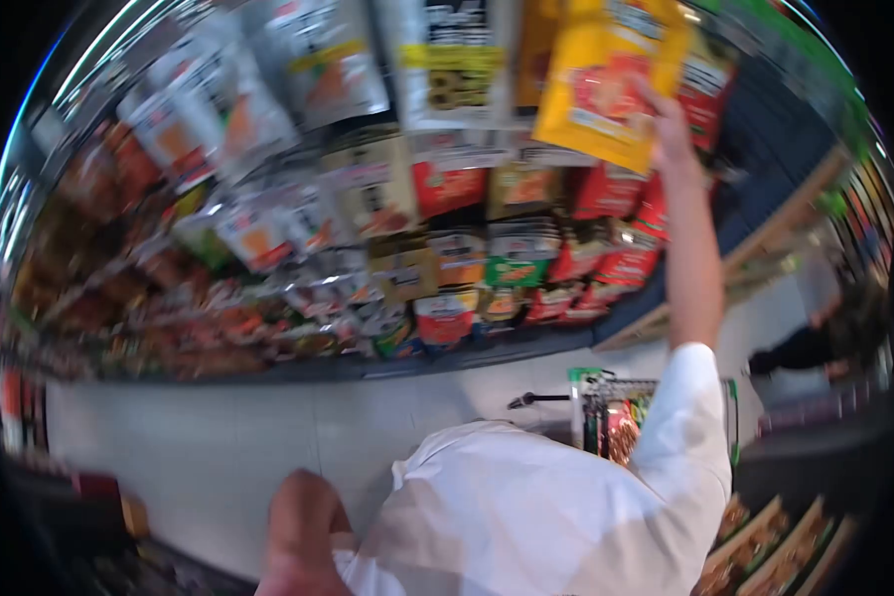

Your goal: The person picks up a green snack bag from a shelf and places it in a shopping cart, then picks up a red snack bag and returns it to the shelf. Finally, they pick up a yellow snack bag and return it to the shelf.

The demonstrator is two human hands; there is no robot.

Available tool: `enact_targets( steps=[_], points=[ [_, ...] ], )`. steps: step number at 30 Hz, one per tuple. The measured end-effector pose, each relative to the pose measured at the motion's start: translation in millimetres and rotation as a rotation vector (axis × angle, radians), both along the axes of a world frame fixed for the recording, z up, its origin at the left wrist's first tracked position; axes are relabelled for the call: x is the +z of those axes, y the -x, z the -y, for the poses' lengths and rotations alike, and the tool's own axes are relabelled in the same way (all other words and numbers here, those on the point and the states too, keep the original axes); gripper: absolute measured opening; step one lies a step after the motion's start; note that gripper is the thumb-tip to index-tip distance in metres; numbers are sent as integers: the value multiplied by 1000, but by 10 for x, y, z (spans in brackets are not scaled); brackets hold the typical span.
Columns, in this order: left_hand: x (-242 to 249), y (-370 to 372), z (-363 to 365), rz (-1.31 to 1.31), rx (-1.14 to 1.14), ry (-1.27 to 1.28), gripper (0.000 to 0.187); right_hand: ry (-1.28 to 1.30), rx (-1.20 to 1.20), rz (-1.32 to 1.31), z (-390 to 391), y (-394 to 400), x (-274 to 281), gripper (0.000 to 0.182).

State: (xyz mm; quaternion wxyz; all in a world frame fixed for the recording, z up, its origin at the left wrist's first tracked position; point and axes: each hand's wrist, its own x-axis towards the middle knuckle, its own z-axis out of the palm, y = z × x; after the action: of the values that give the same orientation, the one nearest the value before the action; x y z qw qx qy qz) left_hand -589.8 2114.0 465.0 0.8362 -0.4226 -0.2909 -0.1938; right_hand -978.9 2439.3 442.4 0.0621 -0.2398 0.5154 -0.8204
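Observation:
My right arm reaches up to the top row of a display of hanging packets. My right hand (669,131), slightly blurred, is closed on the lower right side of a yellow food packet (591,84) with a red picture on its front. Part of the hand overlaps the packet's front; the rest of the grip is hard to make out. Behind the packet and to its right hangs a red packet (703,94). To its left is a silver packet (457,70) with a yellow band. My left hand is not visible.
Rows of hanging packets fill the shelf, including red packets (606,189) and a green one (517,270). A shopping cart (591,407) with goods inside stands by my right side. Another person (849,318) is at the far right. Wooden bins (765,546) sit at lower right.

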Motion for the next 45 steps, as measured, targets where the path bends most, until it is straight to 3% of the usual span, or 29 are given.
enact_targets(
  steps=[2,3,4,6,11,14,15,17,18,19,20,22,28,34,38,45],
  points=[
    [-89,10,88,34,-61,21,27,43,-263,-84,-376,643,-311,49],
    [-184,-16,199,83,-66,52,36,-28,-289,-92,-247,774,-368,50],
    [-150,49,151,31,-215,-116,18,-97,-269,-142,-73,688,-383,51],
    [-383,111,330,306,-179,-120,23,-220,-261,-246,198,529,-394,53],
    [-1054,361,744,1041,163,-124,38,-362,-273,-408,399,65,-266,60],
    [-1785,601,896,1309,321,-197,23,-356,-235,-411,505,-208,9,64],
    [-2119,622,928,1456,302,-247,12,-246,-141,-262,404,-86,-16,56],
    [-2751,558,1011,1700,336,-262,29,7,1,57,171,194,-53,40],
    [-3021,417,1026,1924,82,-458,36,69,-17,52,26,501,-156,38],
    [-3519,321,1162,1982,56,-527,34,21,-123,-77,93,356,-96,41],
    [-3695,207,1199,2071,146,-484,29,-68,-166,-141,20,435,-113,41],
    [-4070,-22,1278,2266,3,-692,27,-57,-127,-196,103,247,-64,42],
    [-4848,-254,1506,2260,-179,-766,23,-39,-108,-134,106,153,-84,44],
    [-4593,-89,1421,2375,-80,-678,23,-85,-119,-110,115,210,-31,45],
    [-4682,-59,1420,2421,-132,-613,24,-162,-144,-72,99,311,-44,48],
    [-4900,-61,1471,2523,-123,-425,25,-417,-717,-130,75,479,-261,42]
  ],
)
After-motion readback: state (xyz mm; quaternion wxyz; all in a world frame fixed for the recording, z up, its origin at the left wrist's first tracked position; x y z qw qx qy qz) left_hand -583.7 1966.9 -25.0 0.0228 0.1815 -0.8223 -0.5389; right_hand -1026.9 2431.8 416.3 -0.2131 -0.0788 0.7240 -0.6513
